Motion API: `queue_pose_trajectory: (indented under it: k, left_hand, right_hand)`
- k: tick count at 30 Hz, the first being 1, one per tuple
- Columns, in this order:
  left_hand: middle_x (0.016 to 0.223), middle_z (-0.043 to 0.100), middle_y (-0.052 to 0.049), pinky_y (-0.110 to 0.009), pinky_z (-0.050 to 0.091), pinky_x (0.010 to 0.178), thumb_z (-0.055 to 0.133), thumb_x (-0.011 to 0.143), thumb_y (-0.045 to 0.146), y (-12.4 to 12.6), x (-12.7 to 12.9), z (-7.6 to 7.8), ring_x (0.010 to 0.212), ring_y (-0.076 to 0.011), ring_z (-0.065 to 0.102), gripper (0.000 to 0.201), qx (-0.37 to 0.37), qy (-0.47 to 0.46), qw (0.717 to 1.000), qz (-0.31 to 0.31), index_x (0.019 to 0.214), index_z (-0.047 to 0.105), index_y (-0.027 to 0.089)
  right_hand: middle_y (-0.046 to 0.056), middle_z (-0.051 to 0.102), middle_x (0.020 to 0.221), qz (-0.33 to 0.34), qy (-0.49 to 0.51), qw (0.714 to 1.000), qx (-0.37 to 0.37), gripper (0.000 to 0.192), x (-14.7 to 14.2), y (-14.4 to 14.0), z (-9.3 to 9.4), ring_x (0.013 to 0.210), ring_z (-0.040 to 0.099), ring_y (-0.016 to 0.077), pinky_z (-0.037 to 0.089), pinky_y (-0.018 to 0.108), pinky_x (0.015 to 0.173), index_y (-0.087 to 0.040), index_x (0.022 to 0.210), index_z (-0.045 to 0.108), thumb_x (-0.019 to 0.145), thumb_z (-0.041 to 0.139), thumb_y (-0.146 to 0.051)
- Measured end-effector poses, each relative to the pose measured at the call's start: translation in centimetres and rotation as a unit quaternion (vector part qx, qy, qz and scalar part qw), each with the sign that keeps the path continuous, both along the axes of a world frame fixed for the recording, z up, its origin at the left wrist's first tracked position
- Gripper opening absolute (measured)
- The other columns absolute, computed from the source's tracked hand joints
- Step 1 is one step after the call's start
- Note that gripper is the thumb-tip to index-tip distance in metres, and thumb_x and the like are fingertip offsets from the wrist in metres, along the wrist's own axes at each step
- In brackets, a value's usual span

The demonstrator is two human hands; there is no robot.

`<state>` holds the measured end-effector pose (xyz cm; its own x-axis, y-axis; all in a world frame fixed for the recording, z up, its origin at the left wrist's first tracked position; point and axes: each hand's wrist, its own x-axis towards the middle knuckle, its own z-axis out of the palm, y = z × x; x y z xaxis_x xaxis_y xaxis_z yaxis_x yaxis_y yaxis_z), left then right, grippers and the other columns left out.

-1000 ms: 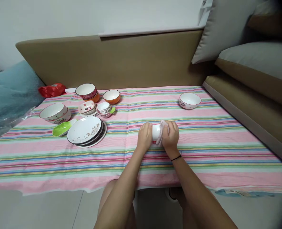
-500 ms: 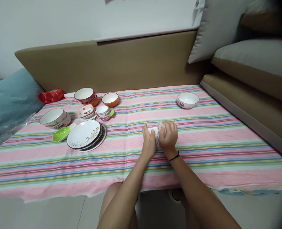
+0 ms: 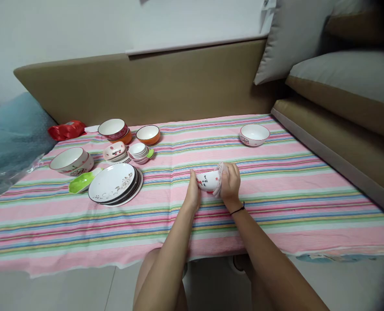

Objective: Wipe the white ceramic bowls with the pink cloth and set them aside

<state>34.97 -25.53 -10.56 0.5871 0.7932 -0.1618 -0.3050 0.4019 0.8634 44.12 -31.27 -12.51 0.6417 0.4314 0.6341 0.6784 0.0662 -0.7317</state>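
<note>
Two hands meet near the middle of the striped bench (image 3: pixel 276 207), a little toward its near edge, over one small white bowl (image 3: pixel 208 180) with red marks on its side. The left hand (image 3: pixel 192 195) steadies the bowl's left side, fingers curled against it; the right hand (image 3: pixel 230 186) presses a pinkish cloth (image 3: pixel 220 178) against its right side, fingers clenched on the cloth. The bowl is tipped on its side, its base turned toward the camera, held just above or lightly on the bench; which of these cannot be told.

By the look of it, the step in hand is wiping this bowl, with the outer wall and base being worked. A next move would call for turning the bowl in the left hand so that the cloth reaches the unwiped part, while keeping a firm hold, as glazed ware slips easily.

Toward the far left corner stands the rest of the ware: a stack of plates (image 3: pixel 114 185), a green dish (image 3: pixel 81 183) just beside it, a large patterned bowl (image 3: pixel 70 160), a red-sided bowl (image 3: pixel 113 128) stacked on an orange one, an orange bowl (image 3: pixel 148 134), and small nested cups (image 3: pixel 139 151). Another white bowl (image 3: pixel 254 134) sits alone, well apart, near the far right corner.
</note>
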Motion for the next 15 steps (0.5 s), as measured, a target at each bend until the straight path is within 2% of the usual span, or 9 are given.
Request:
queue_pose_trajectory:
  k: [3, 6, 8, 12, 13, 15]
  left_hand:
    - [0.116, 0.067, -0.007, -0.036, 0.039, 0.108, 0.026, 0.093, 0.058, -1.1, -0.5, 1.0, 0.129, -0.0206, 0.047, 0.058, 0.007, -0.014, 1.000, 0.000, 0.106, 0.064, 0.018]
    - [0.120, 0.065, -0.007, -0.033, 0.036, 0.111, 0.030, 0.093, 0.055, -2.2, -1.1, 1.6, 0.133, -0.0185, 0.042, 0.052, -0.001, 0.003, 1.000, -0.006, 0.108, 0.064, 0.019]
    - [0.126, 0.061, -0.007, -0.032, 0.035, 0.111, 0.032, 0.094, 0.052, -2.5, -1.5, 1.6, 0.134, -0.0178, 0.040, 0.048, -0.011, 0.015, 1.000, 0.004, 0.112, 0.063, 0.020]
    - [0.136, 0.053, -0.011, -0.032, 0.039, 0.108, 0.030, 0.096, 0.044, -1.6, -1.3, 1.0, 0.128, -0.0182, 0.048, 0.045, -0.083, 0.062, 0.988, 0.113, 0.122, 0.055, 0.017]
    - [0.136, 0.053, -0.012, -0.033, 0.039, 0.107, 0.030, 0.096, 0.043, -1.3, -1.1, 0.9, 0.127, -0.0185, 0.050, 0.045, -0.099, 0.071, 0.985, 0.125, 0.122, 0.054, 0.016]
    - [0.133, 0.056, -0.013, -0.034, 0.039, 0.107, 0.027, 0.097, 0.042, -0.8, -0.4, 0.9, 0.125, -0.0198, 0.051, 0.046, -0.106, 0.067, 0.987, 0.103, 0.120, 0.056, 0.014]
  right_hand:
    - [0.011, 0.059, 0.099, -0.034, -0.107, 0.994, -0.007, 0.028, -0.6, -0.1, -0.3, 0.097, 0.051, 0.0261, 0.041, 0.045, 0.088, -0.020, 0.102, 0.057, 0.087, 0.037, -0.032]
    - [0.011, 0.060, 0.100, -0.054, -0.154, 0.987, -0.006, 0.026, -0.7, 0.0, -0.4, 0.101, 0.051, 0.0273, 0.039, 0.047, 0.093, -0.020, 0.102, 0.057, 0.086, 0.039, -0.029]
    - [0.011, 0.060, 0.099, -0.058, -0.148, 0.987, -0.009, 0.025, -0.4, 0.0, -0.4, 0.102, 0.051, 0.0271, 0.039, 0.046, 0.093, -0.020, 0.100, 0.058, 0.086, 0.039, -0.028]
    - [0.010, 0.058, 0.099, -0.065, -0.086, 0.994, -0.025, 0.026, 0.3, -0.2, -0.4, 0.099, 0.050, 0.0256, 0.041, 0.044, 0.089, -0.021, 0.098, 0.058, 0.089, 0.036, -0.030]
    - [0.010, 0.058, 0.099, -0.059, -0.081, 0.995, -0.027, 0.026, 0.4, -0.2, -0.5, 0.098, 0.050, 0.0253, 0.041, 0.044, 0.088, -0.020, 0.098, 0.058, 0.090, 0.035, -0.030]
    - [0.010, 0.057, 0.099, -0.042, -0.090, 0.995, -0.026, 0.026, 0.6, -0.2, -0.8, 0.099, 0.049, 0.0251, 0.041, 0.044, 0.089, -0.020, 0.099, 0.058, 0.090, 0.035, -0.030]
